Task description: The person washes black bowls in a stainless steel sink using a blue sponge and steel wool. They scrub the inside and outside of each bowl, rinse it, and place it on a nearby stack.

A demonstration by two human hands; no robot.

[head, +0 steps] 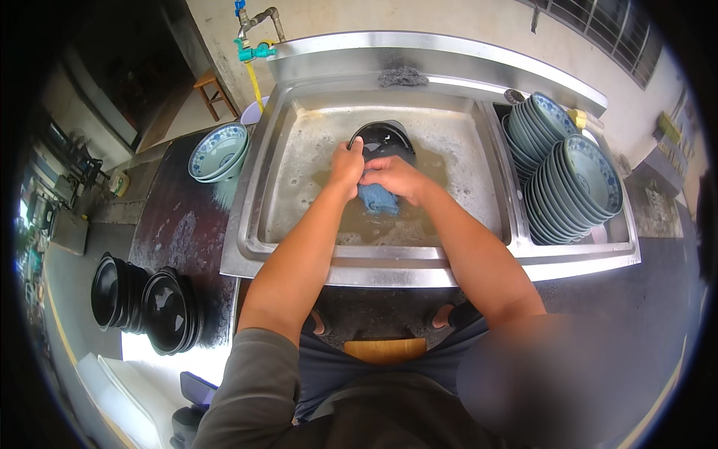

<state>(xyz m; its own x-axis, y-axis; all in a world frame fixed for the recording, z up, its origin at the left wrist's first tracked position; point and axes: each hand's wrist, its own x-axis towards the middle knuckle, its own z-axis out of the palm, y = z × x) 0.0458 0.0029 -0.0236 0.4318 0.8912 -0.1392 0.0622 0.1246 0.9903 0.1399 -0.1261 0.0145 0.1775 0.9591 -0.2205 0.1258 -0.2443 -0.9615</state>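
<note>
A black bowl [387, 137] is tilted over the soapy water in the large basin of a stainless steel sink [392, 253]. Its left rim is gripped by my left hand [348, 165], with the thumb over the edge. My right hand [395, 178] pinches a blue cloth [378, 199] just below the bowl; the cloth hangs down to the murky water. Both hands are close together, and they cover the lower part of the bowl. Whether the cloth touches the bowl I cannot tell.
Blue-patterned bowls [572, 188] fill the right compartment in leaning stacks. A dark scouring pad [403, 76] lies on the back ledge. On the left table [185, 224] are more patterned bowls [219, 151] and stacked black bowls [168, 311]. A tap [255, 51] stands at the back left.
</note>
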